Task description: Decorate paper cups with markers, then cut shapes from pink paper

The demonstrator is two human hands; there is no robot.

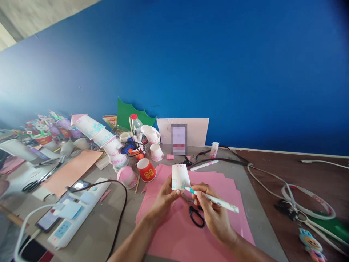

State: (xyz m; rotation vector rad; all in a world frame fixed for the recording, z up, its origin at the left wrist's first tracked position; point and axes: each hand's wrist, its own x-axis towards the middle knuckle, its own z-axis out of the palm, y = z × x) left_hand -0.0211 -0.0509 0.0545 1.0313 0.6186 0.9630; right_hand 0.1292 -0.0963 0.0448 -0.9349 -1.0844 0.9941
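Note:
My left hand (167,198) is closed around a white paper cup (180,174), held tilted above pink paper sheets (169,236). The cup carries teal drawing near its lower part and a pink mark near the top. In my right hand (214,213) is a white marker (223,204) with a teal band, its tip at the cup's lower right side. Black-handled scissors (196,217) lie on the pink paper beneath my hands, their blades partly hidden.
A red paper cup (147,170), a pink-topped cup (127,177) and a leaning tower of decorated cups (103,136) stand to the left. Nearer lies a power strip (61,233) with cables. A phone (179,139) leans on a pale board behind. Another marker (204,165) lies farther back.

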